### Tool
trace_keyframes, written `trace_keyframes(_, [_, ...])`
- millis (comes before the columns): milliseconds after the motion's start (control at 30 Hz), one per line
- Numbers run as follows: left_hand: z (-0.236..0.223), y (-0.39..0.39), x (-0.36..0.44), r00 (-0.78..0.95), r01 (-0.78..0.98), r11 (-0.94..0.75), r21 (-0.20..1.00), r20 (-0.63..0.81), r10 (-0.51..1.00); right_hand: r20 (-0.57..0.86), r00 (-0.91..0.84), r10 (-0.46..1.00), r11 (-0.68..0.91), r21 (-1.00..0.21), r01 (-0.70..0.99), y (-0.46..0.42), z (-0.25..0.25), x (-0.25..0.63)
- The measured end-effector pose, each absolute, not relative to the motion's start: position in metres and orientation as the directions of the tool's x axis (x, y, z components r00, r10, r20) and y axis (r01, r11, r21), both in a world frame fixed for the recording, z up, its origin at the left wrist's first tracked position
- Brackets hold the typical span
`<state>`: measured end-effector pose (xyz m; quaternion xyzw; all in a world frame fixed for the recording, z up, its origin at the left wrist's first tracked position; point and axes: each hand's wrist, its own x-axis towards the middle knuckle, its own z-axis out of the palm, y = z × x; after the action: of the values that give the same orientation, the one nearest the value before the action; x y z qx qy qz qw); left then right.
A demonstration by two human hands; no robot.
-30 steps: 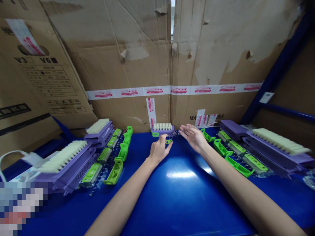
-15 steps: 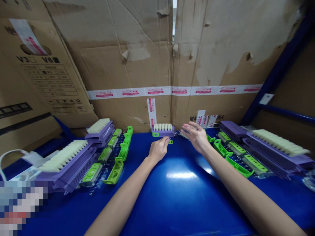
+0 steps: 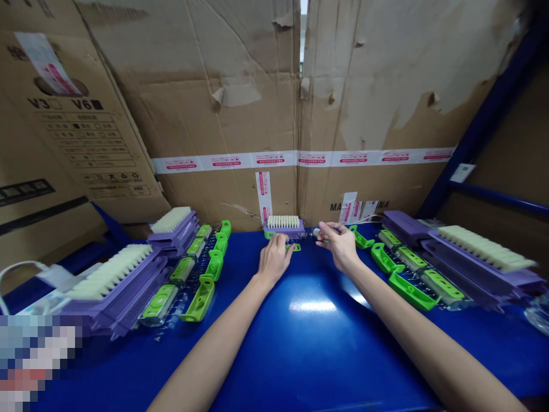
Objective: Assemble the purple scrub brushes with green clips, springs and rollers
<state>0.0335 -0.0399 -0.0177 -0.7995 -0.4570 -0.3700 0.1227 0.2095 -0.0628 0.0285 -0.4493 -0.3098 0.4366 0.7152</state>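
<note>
My left hand (image 3: 273, 258) is closed, with bent fingers and thumb at a small flat green plate with a slot (image 3: 295, 248). Just behind it sits a purple base with cream bristles (image 3: 283, 222), its lower left corner green. My right hand (image 3: 339, 245) has thumb and fingers drawn together at the right of this base. At its fingertips is a small whitish, clear piece (image 3: 316, 233), too small to name. Dark spiral strands (image 3: 305, 233) lie between the hands, partly hidden.
On the left are stacked purple housings (image 3: 124, 292), cream brush blocks (image 3: 114, 270), green-topped clear boxes (image 3: 159, 303) and green brackets (image 3: 201, 298). Similar purple housings (image 3: 467, 263) and green brackets (image 3: 412, 290) line the right. Cardboard (image 3: 223, 126) stands behind the blue table (image 3: 300, 355).
My right hand has gone from spread fingers to fingers drawn together, slightly lower. My left hand has shifted slightly left, showing more of the green plate.
</note>
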Motion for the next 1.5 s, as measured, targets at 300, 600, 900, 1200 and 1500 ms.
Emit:
trace_keyframes(300, [-0.013, -0.046, 0.034, 0.4, 0.807, -0.587, 0.071, 0.666, 0.63, -0.191, 0.229, 0.955, -0.071, -0.89, -0.45, -0.065, 0.026, 0.211])
trace_keyframes(600, [-0.013, -0.045, 0.034, 0.381, 0.804, -0.587, 0.097, 0.674, 0.633, -0.065, -0.123, 0.99, -0.117, -0.865, -0.488, -0.071, 0.028, 0.224])
trace_keyframes(900, [-0.013, -0.044, 0.033, 0.42, 0.797, -0.604, 0.028, 0.692, 0.586, -0.016, 0.196, 0.98, 0.034, -0.967, -0.251, -0.067, 0.024, 0.212])
trace_keyframes(1200, [-0.011, -0.047, 0.036, 0.503, 0.778, -0.627, -0.027, 0.625, 0.597, -0.045, -0.141, 0.989, -0.095, -0.923, -0.374, -0.077, 0.027, 0.214])
trace_keyframes(1500, [-0.011, -0.047, 0.036, 0.523, 0.776, -0.63, -0.032, 0.59, 0.614, 0.018, 0.09, 0.996, 0.033, -0.984, -0.174, -0.07, 0.02, 0.213])
